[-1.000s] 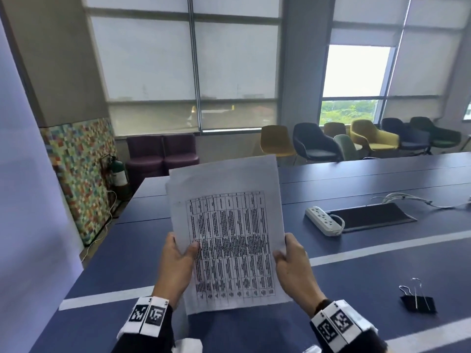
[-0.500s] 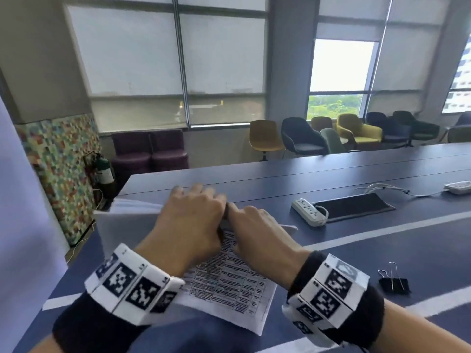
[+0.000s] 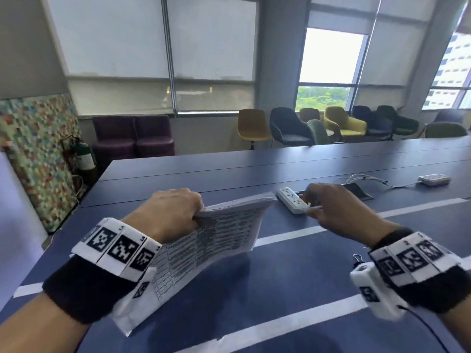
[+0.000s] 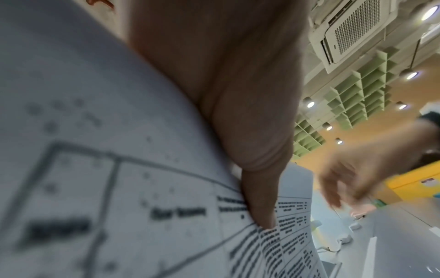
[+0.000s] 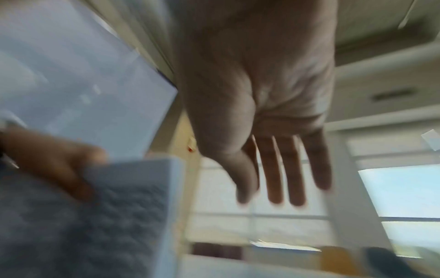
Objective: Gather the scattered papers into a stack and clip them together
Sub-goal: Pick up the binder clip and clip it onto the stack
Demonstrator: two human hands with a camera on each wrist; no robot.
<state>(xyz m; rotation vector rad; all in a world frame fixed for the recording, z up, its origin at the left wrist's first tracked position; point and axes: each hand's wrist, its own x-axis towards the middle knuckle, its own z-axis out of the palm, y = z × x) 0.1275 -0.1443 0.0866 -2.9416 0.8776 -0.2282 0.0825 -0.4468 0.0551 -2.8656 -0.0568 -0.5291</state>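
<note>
A stack of printed papers (image 3: 226,225) with tables of text hangs tilted just above the blue table (image 3: 280,289). My left hand (image 3: 183,210) grips its upper left edge; in the left wrist view the thumb (image 4: 259,188) presses on the top sheet (image 4: 119,169). My right hand (image 3: 321,202) is off the stack, to its right, above a white power strip (image 3: 290,200). In the right wrist view its fingers (image 5: 273,178) are straight and hold nothing. A black binder clip (image 3: 356,258) lies on the table, mostly hidden behind my right wristband.
A black inset panel (image 3: 359,191) lies beyond my right hand, with white cables and a second power strip (image 3: 433,179) further right. White stripes cross the table. Chairs (image 3: 254,126) line the window wall behind the far edge.
The stack, held upright in both hands a second ago, has been lowered towards the table. My right hand has let go and moved right; my left hand alone holds it.
</note>
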